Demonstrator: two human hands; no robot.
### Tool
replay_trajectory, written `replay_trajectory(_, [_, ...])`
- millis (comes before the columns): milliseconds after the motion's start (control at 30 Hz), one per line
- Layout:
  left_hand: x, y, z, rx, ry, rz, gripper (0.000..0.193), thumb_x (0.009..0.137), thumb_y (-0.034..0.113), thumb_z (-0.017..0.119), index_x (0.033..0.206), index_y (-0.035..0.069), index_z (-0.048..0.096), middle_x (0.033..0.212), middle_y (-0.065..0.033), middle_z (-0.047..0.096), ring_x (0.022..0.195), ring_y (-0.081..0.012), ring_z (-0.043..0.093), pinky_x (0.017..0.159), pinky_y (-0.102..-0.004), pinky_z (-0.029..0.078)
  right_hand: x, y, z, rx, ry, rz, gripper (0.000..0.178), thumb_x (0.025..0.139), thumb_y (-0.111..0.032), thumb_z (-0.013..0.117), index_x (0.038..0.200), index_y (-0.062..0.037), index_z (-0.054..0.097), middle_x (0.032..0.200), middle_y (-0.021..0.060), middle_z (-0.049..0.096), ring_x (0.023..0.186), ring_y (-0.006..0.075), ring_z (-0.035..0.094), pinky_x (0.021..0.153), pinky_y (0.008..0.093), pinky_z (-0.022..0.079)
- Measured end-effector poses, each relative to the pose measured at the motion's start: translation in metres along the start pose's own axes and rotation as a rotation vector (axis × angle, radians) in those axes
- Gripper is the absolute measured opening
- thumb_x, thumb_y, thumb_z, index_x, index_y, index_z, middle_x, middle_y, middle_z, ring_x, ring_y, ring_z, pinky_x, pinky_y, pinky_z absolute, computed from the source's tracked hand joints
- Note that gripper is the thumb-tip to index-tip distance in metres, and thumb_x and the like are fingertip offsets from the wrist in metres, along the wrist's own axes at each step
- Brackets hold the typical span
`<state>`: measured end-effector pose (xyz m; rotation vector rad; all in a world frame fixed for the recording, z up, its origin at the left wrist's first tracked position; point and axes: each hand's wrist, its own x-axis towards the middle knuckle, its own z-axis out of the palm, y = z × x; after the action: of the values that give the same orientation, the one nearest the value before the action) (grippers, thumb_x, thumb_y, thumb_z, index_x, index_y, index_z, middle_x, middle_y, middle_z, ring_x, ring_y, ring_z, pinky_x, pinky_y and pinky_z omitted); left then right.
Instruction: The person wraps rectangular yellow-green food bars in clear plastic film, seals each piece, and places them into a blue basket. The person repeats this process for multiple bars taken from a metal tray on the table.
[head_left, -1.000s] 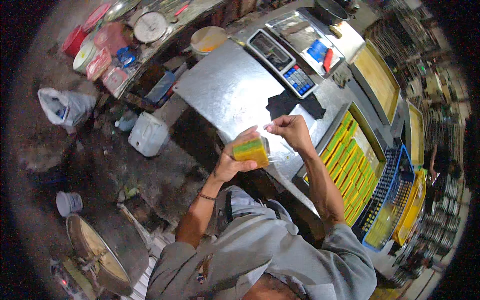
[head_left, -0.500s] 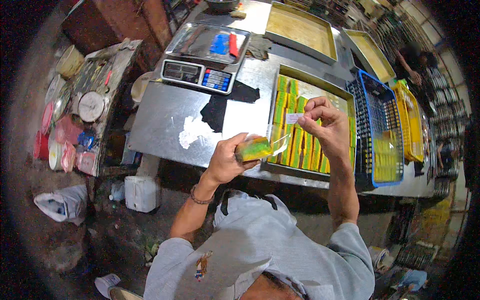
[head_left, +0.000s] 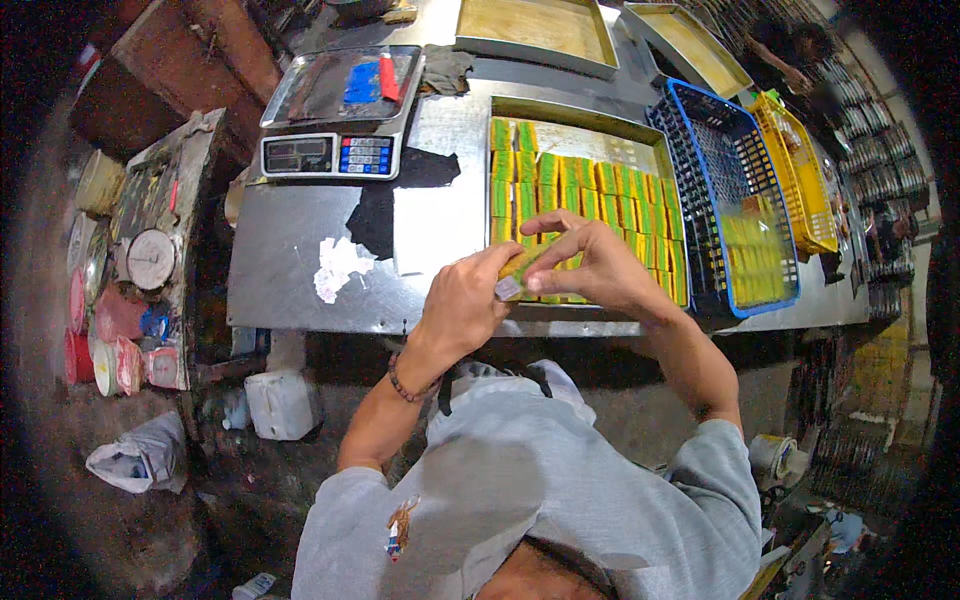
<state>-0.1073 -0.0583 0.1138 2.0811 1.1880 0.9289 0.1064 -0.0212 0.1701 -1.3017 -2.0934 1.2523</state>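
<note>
My left hand (head_left: 462, 300) is closed round a green-and-yellow slice of layer cake (head_left: 517, 263) in clear wrap, held above the front edge of the metal table. Against the end of the slice sits a small white label (head_left: 509, 288). My right hand (head_left: 597, 265) bends over the same slice, thumb and finger pinched at the label's edge. Just beyond both hands, a metal tray (head_left: 578, 108) holds rows of green, yellow and brown cake slices. My fingers hide part of the slice and the nearest rows.
Left of the tray are a scatter of white labels (head_left: 340, 268), a black cloth (head_left: 373, 222) and a digital scale (head_left: 330, 155). Right of it stand a blue basket (head_left: 688, 262) with wrapped slices and a yellow basket (head_left: 812, 215). More trays (head_left: 535, 48) lie behind. Another person (head_left: 770, 45) is at far right.
My right hand has come down and left, bringing the label from mid-air onto the wrapped slice. My hands are now together, and the view has shifted so the table sits further left.
</note>
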Motion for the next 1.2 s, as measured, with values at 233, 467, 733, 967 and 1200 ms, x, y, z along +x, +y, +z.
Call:
replay_trajectory(233, [0.042,0.022,0.048,0.025,-0.131,0.010,0.055,0.069,0.004,0.082,0.121,0.000,0.062,0.110,-0.0220,0.069,0.103,-0.0437,0.066,0.088,-0.0461,0.055,-0.027,0.055,-0.039,-0.165,0.048,-0.095,0.032,0.074,-0.037,0.089,0.091,-0.0100,0.082,0.130,0.0148,0.065,0.123,0.0326,0.061,0.104,0.0456,0.046])
replay_trajectory(467, [0.116,0.035,0.134,-0.404,-0.372,-0.197,0.067,0.072,0.014,0.093,0.128,0.001,0.059,0.126,-0.0132,0.069,0.111,-0.0184,0.065,0.094,-0.0354,0.054,-0.064,0.130,-0.145,-0.138,0.023,-0.339,0.029,0.081,-0.033,0.081,0.094,-0.0071,0.079,0.104,0.0179,0.074,0.094,0.0361,0.071,0.084,0.0452,0.055])
replay_trajectory(733, [0.150,0.049,0.174,-0.572,-0.066,-0.489,0.082,0.079,0.007,0.086,0.148,0.002,0.043,0.141,-0.0183,0.059,0.124,-0.0315,0.062,0.104,-0.0424,0.052,-0.112,0.278,-0.405,-0.432,0.711,0.114,0.018,0.082,-0.024,0.077,0.091,-0.0089,0.081,0.088,0.0141,0.076,0.079,0.0272,0.074,0.077,0.0388,0.059])
replay_trajectory(967, [0.116,0.043,0.179,-0.431,0.094,-0.748,0.074,0.081,0.001,0.080,0.147,0.002,0.046,0.136,-0.0194,0.062,0.121,-0.0318,0.064,0.103,-0.0442,0.052,-0.116,0.495,-0.501,-0.978,0.549,0.760,0.023,0.086,-0.020,0.068,0.096,-0.0009,0.076,0.095,0.0264,0.073,0.095,0.0427,0.072,0.081,0.0530,0.059])
replay_trajectory(1200, [0.123,0.057,0.184,-0.341,0.092,-0.817,0.072,0.082,0.003,0.080,0.146,0.001,0.047,0.132,-0.0196,0.064,0.119,-0.0310,0.065,0.100,-0.0427,0.053,-0.094,0.485,-0.530,-0.965,0.511,0.842,0.035,0.081,-0.030,0.080,0.094,0.0026,0.074,0.094,0.0230,0.075,0.093,0.0380,0.075,0.081,0.0492,0.060])
